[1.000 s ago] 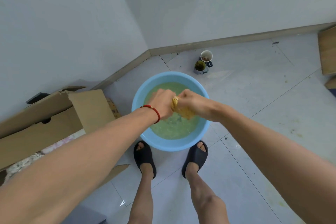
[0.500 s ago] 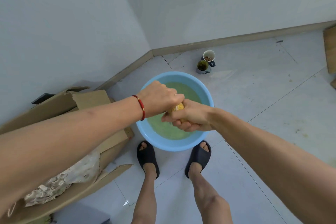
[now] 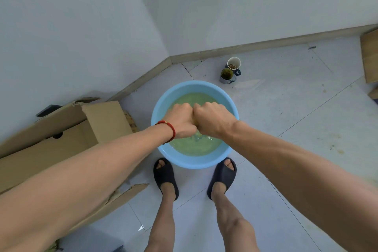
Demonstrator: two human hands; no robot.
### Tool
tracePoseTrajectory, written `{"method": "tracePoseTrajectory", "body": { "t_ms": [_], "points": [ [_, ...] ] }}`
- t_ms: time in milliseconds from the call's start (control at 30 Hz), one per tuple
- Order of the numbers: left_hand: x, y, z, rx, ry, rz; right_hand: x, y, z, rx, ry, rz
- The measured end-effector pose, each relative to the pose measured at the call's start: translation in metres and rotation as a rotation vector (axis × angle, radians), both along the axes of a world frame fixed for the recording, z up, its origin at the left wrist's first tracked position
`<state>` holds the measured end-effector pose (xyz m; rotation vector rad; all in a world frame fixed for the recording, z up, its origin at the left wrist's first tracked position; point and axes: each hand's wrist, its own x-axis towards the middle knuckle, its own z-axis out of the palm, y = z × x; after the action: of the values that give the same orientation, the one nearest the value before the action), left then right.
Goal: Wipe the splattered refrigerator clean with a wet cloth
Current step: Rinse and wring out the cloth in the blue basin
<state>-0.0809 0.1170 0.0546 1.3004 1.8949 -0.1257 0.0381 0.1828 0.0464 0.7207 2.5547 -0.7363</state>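
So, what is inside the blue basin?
The blue basin holds murky green water. The left hand and right hand, fists together, cover its middle.

The basin (image 3: 163,108) is light blue and holds murky yellow-green water (image 3: 196,146). A red cord bracelet (image 3: 170,129) with a small gold bead circles the left wrist. The slippers (image 3: 165,176) are black. The cardboard box (image 3: 61,131) is plain brown. The floor (image 3: 286,108) is pale grey tile with thin dark joints and scattered brownish specks, the skirting board (image 3: 266,43) beige, the walls (image 3: 61,26) white. One mug (image 3: 233,63) is white inside; the other (image 3: 226,74) is grey with dark green contents.
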Motion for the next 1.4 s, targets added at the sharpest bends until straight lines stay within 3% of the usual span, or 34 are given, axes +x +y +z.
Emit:
{"method": "tracePoseTrajectory", "body": {
  "t_ms": [300,433,567,767,933,1133,1267,1400],
  "points": [
    [0.005,-0.011,0.019,-0.063,-0.274,0.438,-0.002,0.007,0.013,0.236,0.112,0.239],
    [-0.002,-0.016,0.040,-0.101,-0.341,0.527,-0.008,0.006,0.037,0.244,0.134,0.281],
    [-0.009,-0.013,0.069,-0.125,-0.370,0.483,-0.009,0.007,0.068,0.261,0.128,0.213],
    [-0.027,-0.007,0.139,-0.082,-0.263,0.132,-0.011,-0.018,0.138,0.131,0.003,-0.188],
    [-0.043,-0.021,0.201,0.026,-0.573,0.130,0.003,-0.025,0.196,-0.140,0.062,-0.465],
    [-0.061,-0.033,0.268,0.291,-0.809,0.249,0.030,-0.039,0.279,-0.614,0.373,-0.892],
    [-0.056,-0.024,0.308,0.463,-0.864,0.233,0.046,-0.057,0.320,-0.734,0.623,-1.051],
    [-0.030,-0.014,0.341,0.627,-0.891,0.175,0.062,-0.078,0.341,-0.830,0.860,-1.382]
  ]
}}
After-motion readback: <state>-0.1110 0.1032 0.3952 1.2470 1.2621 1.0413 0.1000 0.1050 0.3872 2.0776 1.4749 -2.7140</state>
